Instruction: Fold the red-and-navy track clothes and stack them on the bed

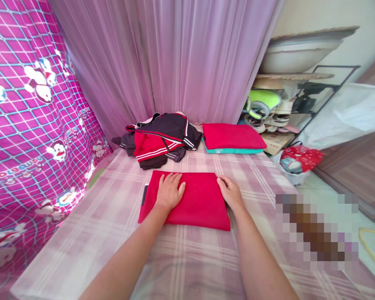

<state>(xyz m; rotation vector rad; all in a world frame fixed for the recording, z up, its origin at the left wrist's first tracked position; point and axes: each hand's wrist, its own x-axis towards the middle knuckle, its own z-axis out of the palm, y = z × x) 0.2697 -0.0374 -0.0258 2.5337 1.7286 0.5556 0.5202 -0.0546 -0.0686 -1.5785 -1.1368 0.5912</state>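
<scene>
A folded red garment [200,204] lies flat on the checked bedsheet in front of me, with a bit of dark and white cloth showing at its left edge. My left hand [171,192] rests palm down on its upper left part, fingers spread. At the upper right corner, my right hand [229,191] has its fingers curled against the garment's edge, seemingly pinching it; the fingertips are partly hidden. Behind it on the left sits a loose heap of dark and red clothes [162,133] with white stripes. To the right of that heap lies a neat red folded stack [233,135] with a teal layer underneath.
The pale checked bedsheet [112,233] covers the surface. Purple curtains [187,58] hang behind, and a pink patterned cloth [28,125] hangs at left. A rack with shoes [276,120] and a basin [300,56] stands at right, near a red bag [303,157]. One area at right is blurred out.
</scene>
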